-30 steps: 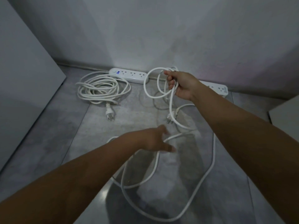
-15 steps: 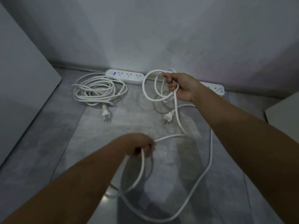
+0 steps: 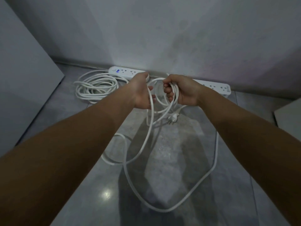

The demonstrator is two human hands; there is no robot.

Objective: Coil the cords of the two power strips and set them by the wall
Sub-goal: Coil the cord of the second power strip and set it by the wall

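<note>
Two white power strips lie along the wall: the left strip (image 3: 127, 72) with a blue lit display, and the right strip (image 3: 215, 87) partly behind my right wrist. The left strip's cord (image 3: 96, 87) sits coiled on the floor beside it. My right hand (image 3: 180, 90) grips several loops of the right strip's cord (image 3: 167, 101), its plug (image 3: 173, 119) dangling below. My left hand (image 3: 142, 93) holds a strand of that cord and brings it up against the loops. The remaining cord (image 3: 203, 178) trails in a wide loop across the floor.
A grey tiled floor (image 3: 179, 152) runs to the wall (image 3: 162, 38). A tall grey panel (image 3: 24, 70) stands at the left. A pale box corner (image 3: 288, 118) sits at the right edge.
My left hand took hold of the cord on the floor and lifted it up to my right hand, adding a loop. The slack on the floor got shorter.
</note>
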